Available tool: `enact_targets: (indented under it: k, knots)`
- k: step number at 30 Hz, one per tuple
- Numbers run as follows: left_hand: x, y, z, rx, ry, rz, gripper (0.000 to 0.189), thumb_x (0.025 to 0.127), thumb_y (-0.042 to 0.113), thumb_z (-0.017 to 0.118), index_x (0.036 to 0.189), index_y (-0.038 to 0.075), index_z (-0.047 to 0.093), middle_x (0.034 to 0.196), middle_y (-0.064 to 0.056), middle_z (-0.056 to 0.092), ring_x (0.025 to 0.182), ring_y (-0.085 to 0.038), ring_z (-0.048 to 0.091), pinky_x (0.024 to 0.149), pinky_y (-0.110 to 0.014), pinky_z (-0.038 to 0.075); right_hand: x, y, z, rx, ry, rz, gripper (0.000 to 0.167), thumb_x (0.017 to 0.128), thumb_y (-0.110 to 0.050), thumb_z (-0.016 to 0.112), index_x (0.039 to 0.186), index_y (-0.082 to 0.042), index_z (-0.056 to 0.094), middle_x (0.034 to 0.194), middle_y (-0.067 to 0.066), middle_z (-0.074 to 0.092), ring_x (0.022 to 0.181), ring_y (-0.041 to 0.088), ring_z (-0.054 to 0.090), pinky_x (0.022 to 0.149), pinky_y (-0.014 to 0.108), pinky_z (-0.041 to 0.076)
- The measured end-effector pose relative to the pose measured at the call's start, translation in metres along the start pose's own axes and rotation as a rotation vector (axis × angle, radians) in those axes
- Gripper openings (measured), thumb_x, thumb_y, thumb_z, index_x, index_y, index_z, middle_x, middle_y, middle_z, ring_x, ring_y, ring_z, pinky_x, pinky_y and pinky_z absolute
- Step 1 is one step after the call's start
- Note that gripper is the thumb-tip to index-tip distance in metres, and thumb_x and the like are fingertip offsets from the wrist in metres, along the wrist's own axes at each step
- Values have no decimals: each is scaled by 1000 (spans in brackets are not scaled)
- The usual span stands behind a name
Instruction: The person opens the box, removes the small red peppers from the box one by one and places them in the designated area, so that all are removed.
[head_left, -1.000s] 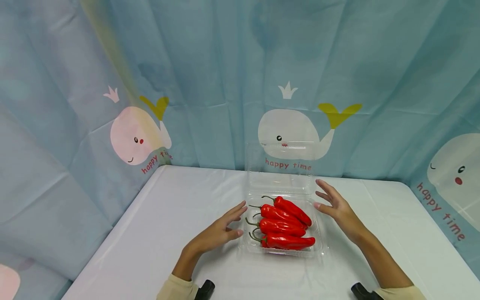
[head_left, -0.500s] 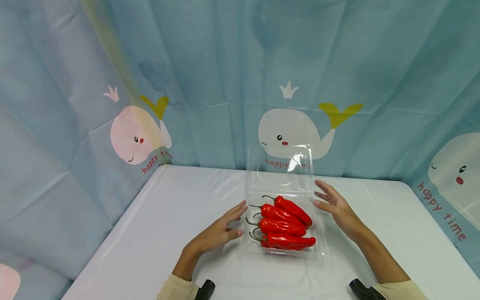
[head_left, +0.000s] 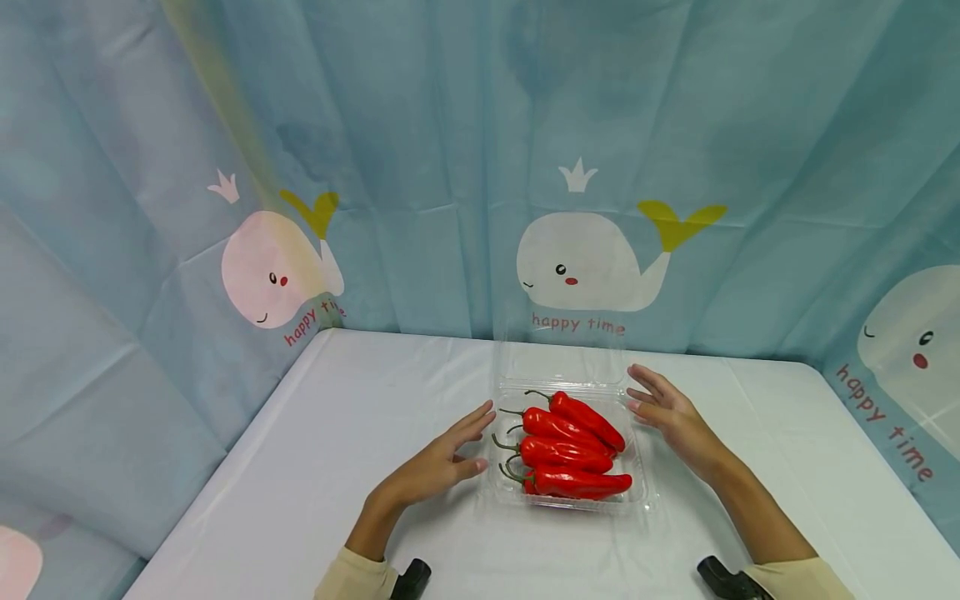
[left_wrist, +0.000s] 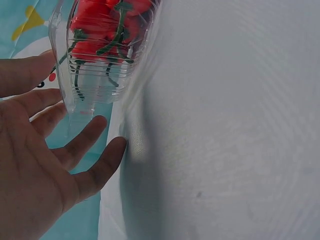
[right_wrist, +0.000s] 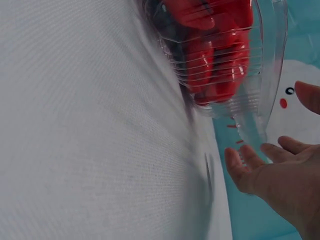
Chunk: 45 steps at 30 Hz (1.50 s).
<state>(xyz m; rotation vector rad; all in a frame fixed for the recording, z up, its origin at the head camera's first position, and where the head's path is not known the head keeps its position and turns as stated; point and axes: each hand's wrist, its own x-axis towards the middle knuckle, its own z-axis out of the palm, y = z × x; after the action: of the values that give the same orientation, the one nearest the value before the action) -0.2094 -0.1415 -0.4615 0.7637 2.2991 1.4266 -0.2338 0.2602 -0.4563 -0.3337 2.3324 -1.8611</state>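
Peppers (head_left: 566,454) in clear box (left_wrist: 95,93), fingers (left_wrist: 85,141) perhaps touching

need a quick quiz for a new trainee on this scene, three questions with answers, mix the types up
1. Multiple choice: where is the lid of the clear container?
A) shut over the red peppers
B) folded open at the far side
C) folded open toward the person

2. True or false: the left hand and the right hand are at opposite sides of the container.

3. Fill in the blank: in the head view, the green stems point toward the person's ____ hand.

Key: 1. B; 2. True; 3. left
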Motion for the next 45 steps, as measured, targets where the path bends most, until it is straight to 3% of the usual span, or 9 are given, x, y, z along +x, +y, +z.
enact_targets:
  k: [14,20,24,33,37,41,45]
  knots:
    - [-1,0,0,-7,-5,1,71,106,13,61,169,10,27,179,-5,12,152,-42,40,115,-65,44,0,4,-1,38,-25,48,83,106,-27,60,170,-5,11,176,23,14,157,51,24,118,69,34]
    - [-2,0,0,-7,-7,2,71,106,12,60,169,11,27,179,-5,11,152,-43,39,115,-64,44,-2,4,-3,22,-12,43,81,106,-27,59,170,-6,14,175,23,17,156,51,27,117,63,42]
    - [-2,-1,0,-3,-6,1,71,106,12,60,169,11,27,179,-6,11,152,-44,39,115,-65,44,-3,4,-5,-17,15,30,77,106,-26,60,169,-7,19,173,22,23,154,49,31,116,58,46]
    - [-1,-1,0,3,-2,-1,71,106,13,60,169,11,27,179,-5,12,152,-43,39,115,-62,45,-10,-3,-3,-148,79,-18,75,103,-25,66,167,-12,31,170,18,33,150,46,38,111,68,47]
    - [-1,-1,0,3,-2,-2,71,106,14,60,169,11,27,179,-5,13,152,-43,40,115,-63,45,-14,-7,1,-183,82,-40,75,100,-25,69,165,-13,34,168,17,36,148,46,41,103,51,58]
    - [-1,-2,0,2,-5,-1,71,106,14,60,169,11,27,179,-5,13,151,-43,40,115,-63,44,-19,-12,7,-202,82,-71,75,98,-26,72,164,-13,36,167,16,39,145,45,43,96,30,58]
    - [-1,-3,0,0,-8,-1,72,106,15,60,170,13,26,179,-4,12,152,-42,39,115,-63,44,-23,-19,13,-220,87,-113,76,97,-27,74,163,-15,38,166,13,41,144,43,46,100,25,55]
